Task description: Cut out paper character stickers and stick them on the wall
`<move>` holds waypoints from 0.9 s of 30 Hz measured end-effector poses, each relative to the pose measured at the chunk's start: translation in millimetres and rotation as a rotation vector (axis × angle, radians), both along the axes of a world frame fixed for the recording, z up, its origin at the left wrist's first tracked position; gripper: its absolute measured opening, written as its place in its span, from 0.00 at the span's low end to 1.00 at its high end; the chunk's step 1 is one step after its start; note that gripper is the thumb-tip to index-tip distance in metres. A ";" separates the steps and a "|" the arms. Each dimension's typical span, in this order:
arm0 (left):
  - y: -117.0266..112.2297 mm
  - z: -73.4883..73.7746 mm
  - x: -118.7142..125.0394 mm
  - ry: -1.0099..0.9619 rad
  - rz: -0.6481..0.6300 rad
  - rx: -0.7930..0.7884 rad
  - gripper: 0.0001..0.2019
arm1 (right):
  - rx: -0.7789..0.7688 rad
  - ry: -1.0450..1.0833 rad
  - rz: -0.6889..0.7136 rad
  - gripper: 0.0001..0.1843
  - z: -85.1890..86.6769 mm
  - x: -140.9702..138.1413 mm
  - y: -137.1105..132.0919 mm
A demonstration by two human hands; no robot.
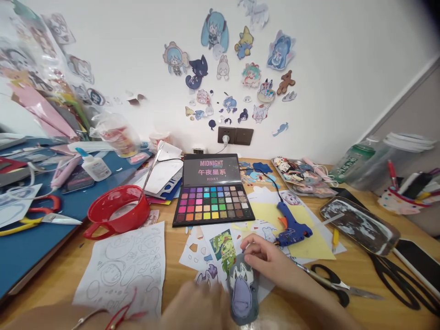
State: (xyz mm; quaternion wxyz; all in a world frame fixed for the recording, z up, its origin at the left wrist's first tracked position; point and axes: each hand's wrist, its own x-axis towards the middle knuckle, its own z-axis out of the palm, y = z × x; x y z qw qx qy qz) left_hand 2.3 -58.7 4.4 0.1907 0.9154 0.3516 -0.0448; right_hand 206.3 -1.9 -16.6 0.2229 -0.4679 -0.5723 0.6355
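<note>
A dark grey character cutout (256,307) with a big lavender oval and white pieces at its top lies at the front middle of the table. Over its upper end, my right hand (266,261) has its fingers curled together; a tiny dark purple bit shows at the fingertips, too small to name. My left hand (195,305) is smeared by motion just left of the cutout, so its fingers cannot be read. Right behind it lies a purple-and-white paper drawing (208,274). A green picture card (222,250) sits beyond the cutout, on white sheets.
An open makeup palette (213,206) stands behind my hands. A blue glue gun (292,227) lies on yellow paper, with black-handled scissors (364,292) nearer. At left are a sketched sheet (137,256), a red cup (118,208), a glue bottle (96,167) and yellow-red scissors (62,218).
</note>
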 end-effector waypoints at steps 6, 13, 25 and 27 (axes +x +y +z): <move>37.9 23.2 4.4 0.345 0.211 -0.022 0.18 | -0.019 0.031 -0.044 0.12 -3.3 1.5 3.5; 53.0 25.4 -11.1 0.179 0.169 -0.139 0.17 | -0.011 0.072 -0.236 0.11 6.7 2.6 8.1; 73.8 29.5 -27.0 0.074 0.229 -0.316 0.13 | -0.014 0.050 -0.295 0.08 6.9 -1.9 9.5; 72.5 26.3 -26.8 0.087 0.203 -0.346 0.13 | -0.010 0.037 -0.278 0.07 5.3 -3.2 9.1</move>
